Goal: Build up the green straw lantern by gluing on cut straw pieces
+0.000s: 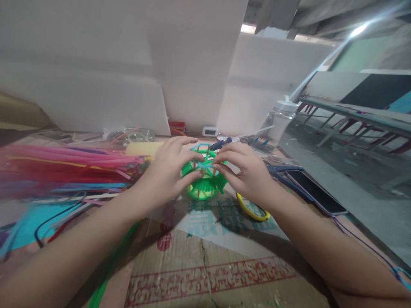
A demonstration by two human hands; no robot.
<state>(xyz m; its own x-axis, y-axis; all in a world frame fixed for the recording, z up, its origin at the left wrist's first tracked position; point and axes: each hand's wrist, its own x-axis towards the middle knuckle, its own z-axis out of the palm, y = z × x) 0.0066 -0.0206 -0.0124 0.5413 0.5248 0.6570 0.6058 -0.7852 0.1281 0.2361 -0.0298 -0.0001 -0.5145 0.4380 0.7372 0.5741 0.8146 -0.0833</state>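
Observation:
A small green woven basket (203,185) with upright wooden sticks stands on the cardboard sheet (205,265) in the middle of the view. My left hand (168,171) grips its left side, fingers curled round the rim and a blue strip. My right hand (245,171) pinches the same blue strip at the basket's right top, fingers pressed together. Both hands touch the basket.
A pile of pink, red and blue plastic strips (64,167) lies at the left. A yellow ring (253,209) lies by my right wrist, and a phone (316,192) at the right. A clear plastic bottle (279,119) and white boards (128,64) stand behind.

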